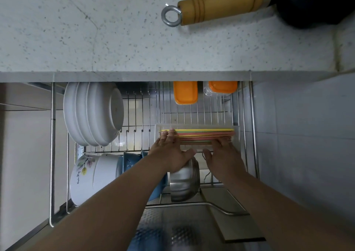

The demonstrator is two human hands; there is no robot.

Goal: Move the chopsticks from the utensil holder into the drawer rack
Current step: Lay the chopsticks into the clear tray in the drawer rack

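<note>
A bundle of coloured chopsticks (203, 134), yellow, green and pink, lies flat in a clear plastic tray (237, 133) inside the pulled-out wire drawer rack (52, 145). My left hand (171, 151) rests on the left ends of the chopsticks, fingers spread over them. At the right end my right hand (223, 156) has its fingertips on the chopsticks near the tray's front wall. No utensil holder is in view.
White bowls (92, 114) stand on edge at the rack's left; below them are a leaf-print bowl (84, 176), blue bowls and a steel bowl (184, 181). Two orange-lidded boxes (185, 92) sit at the back. A wooden pan handle (219, 6) lies on the counter above.
</note>
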